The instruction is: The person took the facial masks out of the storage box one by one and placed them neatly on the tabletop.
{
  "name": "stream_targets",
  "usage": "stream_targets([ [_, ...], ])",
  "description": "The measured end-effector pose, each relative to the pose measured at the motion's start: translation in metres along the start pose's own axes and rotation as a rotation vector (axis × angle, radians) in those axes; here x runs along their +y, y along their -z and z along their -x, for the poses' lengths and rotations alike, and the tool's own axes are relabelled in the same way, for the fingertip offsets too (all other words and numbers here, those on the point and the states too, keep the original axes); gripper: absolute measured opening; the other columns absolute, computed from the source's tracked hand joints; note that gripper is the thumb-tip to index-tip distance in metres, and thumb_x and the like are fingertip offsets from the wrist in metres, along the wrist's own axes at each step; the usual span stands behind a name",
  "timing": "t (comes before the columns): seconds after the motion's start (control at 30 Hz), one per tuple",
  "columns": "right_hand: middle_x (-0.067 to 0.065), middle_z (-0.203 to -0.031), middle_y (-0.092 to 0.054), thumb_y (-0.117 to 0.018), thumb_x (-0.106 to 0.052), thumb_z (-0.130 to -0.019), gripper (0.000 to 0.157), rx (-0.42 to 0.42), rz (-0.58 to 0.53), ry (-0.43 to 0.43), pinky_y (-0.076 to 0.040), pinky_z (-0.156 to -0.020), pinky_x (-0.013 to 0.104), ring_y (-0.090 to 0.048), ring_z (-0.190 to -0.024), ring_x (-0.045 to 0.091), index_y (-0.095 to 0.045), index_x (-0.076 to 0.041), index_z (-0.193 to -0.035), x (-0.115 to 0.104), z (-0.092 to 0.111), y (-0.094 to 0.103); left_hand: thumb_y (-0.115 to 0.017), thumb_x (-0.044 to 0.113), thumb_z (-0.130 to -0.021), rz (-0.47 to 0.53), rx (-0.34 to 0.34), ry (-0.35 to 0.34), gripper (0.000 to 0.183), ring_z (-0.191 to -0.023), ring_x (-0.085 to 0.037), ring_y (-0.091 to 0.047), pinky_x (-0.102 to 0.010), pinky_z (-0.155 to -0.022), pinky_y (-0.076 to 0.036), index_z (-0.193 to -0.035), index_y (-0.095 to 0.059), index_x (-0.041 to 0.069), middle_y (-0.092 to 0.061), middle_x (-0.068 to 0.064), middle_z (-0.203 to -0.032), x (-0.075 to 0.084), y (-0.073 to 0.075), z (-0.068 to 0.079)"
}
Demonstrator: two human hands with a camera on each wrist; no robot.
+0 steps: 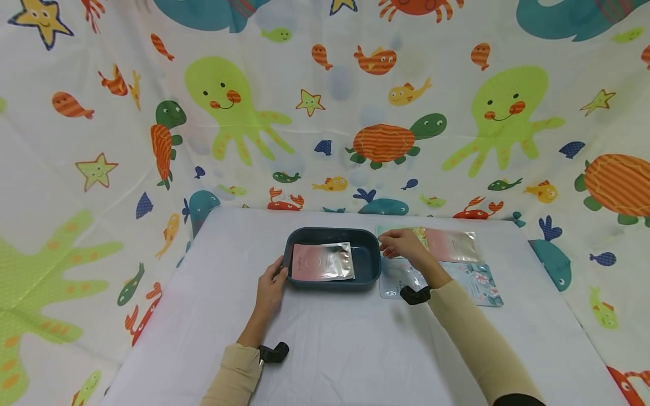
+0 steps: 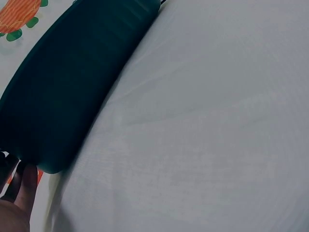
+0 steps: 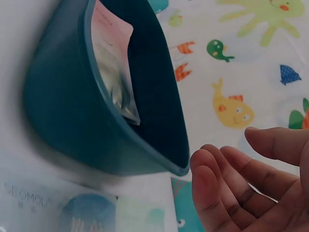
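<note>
A dark blue-green rectangular bin (image 1: 367,256) stands on the white-covered table. Inside it lies a pink and silver foil packet (image 1: 322,262), flat toward the left side. My left hand (image 1: 269,290) touches the bin's left end from outside, with fairly straight fingers (image 2: 27,186) against the wall. At the other end, my right hand (image 1: 406,246) hovers by the rim. Its fingers are loosely bent and nothing is between them and the thumb, as the right wrist view shows.
Right of the bin lie another pink and silver packet (image 1: 454,245), a pale blue floral packet (image 1: 472,282) and a green-yellow packet (image 1: 420,234), partly under my right hand and forearm. A sea-animal printed curtain (image 1: 304,141) hangs behind the table.
</note>
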State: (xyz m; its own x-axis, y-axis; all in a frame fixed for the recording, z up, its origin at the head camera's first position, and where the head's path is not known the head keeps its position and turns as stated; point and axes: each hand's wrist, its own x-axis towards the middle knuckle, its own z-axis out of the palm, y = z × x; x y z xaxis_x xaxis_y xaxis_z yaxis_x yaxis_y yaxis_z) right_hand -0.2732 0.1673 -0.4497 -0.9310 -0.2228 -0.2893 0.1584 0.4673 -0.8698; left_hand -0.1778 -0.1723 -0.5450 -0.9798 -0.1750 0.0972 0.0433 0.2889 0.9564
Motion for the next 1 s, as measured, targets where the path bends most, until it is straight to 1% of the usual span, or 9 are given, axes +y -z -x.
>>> stream_targets([
  [0.2, 0.017, -0.101, -0.068, -0.055, -0.024, -0.1, 0.04, -0.009, 0.001, 0.012, -0.059, -0.076, 0.029, -0.064, -0.076, 0.016, -0.059, 0.006, -0.126, -0.009, -0.008, -0.01, -0.049, 0.018, -0.102, 0.019, -0.004, 0.008, 0.046, -0.131, -0.032, -0.05, -0.048, -0.105, -0.044, -0.145, -0.043, 0.002, -0.05, -0.019, -0.144, 0.001, 0.0, 0.0],
  [0.33, 0.018, -0.101, -0.068, -0.055, -0.023, -0.099, 0.04, -0.022, -0.002, 0.021, -0.059, -0.075, 0.028, -0.064, -0.075, 0.015, -0.059, 0.007, -0.125, -0.017, -0.012, -0.018, -0.05, 0.017, -0.102, 0.006, 0.004, 0.002, 0.046, -0.129, -0.031, -0.051, -0.046, -0.103, -0.046, -0.145, -0.044, 0.002, -0.052, -0.019, -0.142, 0.001, 0.0, 0.001],
  [0.43, 0.019, -0.105, -0.068, -0.055, -0.022, -0.099, 0.038, -0.026, 0.001, 0.014, -0.059, -0.077, 0.029, -0.064, -0.077, 0.016, -0.059, 0.006, -0.125, -0.022, -0.015, -0.025, -0.05, 0.018, -0.102, 0.005, 0.005, 0.001, 0.046, -0.128, -0.031, -0.051, -0.047, -0.103, -0.046, -0.145, -0.044, 0.002, -0.052, -0.019, -0.142, 0.0, -0.001, 0.001],
  [0.57, 0.022, -0.112, -0.067, -0.055, -0.022, -0.099, 0.036, -0.037, 0.013, 0.0, -0.059, -0.08, 0.032, -0.067, -0.082, 0.019, -0.06, 0.003, -0.125, -0.026, -0.021, -0.034, -0.05, 0.018, -0.102, 0.009, 0.01, 0.004, 0.046, -0.129, -0.032, -0.051, -0.048, -0.104, -0.045, -0.144, -0.045, 0.002, -0.052, -0.019, -0.142, 0.0, -0.001, 0.001],
  [0.7, 0.024, -0.116, -0.065, -0.055, -0.022, -0.099, 0.036, -0.056, 0.02, -0.013, -0.059, -0.08, 0.033, -0.067, -0.086, 0.022, -0.061, 0.002, -0.125, -0.027, -0.026, -0.044, -0.05, 0.018, -0.102, 0.005, 0.015, 0.0, 0.045, -0.128, -0.033, -0.051, -0.046, -0.103, -0.047, -0.143, -0.045, 0.001, -0.052, -0.021, -0.142, -0.001, -0.001, 0.0],
  [0.87, 0.026, -0.118, -0.063, -0.054, -0.02, -0.099, 0.038, -0.086, 0.031, -0.013, -0.058, -0.08, 0.034, -0.067, -0.091, 0.029, -0.059, 0.006, -0.126, -0.025, -0.03, -0.058, -0.051, 0.017, -0.101, 0.005, 0.013, 0.0, 0.045, -0.128, -0.034, -0.052, -0.046, -0.103, -0.047, -0.143, -0.045, 0.0, -0.051, -0.021, -0.142, -0.002, -0.002, 0.0],
  [1.0, 0.026, -0.123, -0.062, -0.056, -0.02, -0.098, 0.044, -0.099, 0.054, -0.032, -0.058, -0.085, 0.04, -0.066, -0.097, 0.034, -0.053, 0.009, -0.131, -0.024, -0.032, -0.069, -0.05, 0.017, -0.101, 0.013, 0.015, 0.012, 0.045, -0.129, -0.034, -0.051, -0.046, -0.103, -0.046, -0.143, -0.046, 0.0, -0.051, -0.021, -0.142, -0.002, -0.002, 0.0],
])
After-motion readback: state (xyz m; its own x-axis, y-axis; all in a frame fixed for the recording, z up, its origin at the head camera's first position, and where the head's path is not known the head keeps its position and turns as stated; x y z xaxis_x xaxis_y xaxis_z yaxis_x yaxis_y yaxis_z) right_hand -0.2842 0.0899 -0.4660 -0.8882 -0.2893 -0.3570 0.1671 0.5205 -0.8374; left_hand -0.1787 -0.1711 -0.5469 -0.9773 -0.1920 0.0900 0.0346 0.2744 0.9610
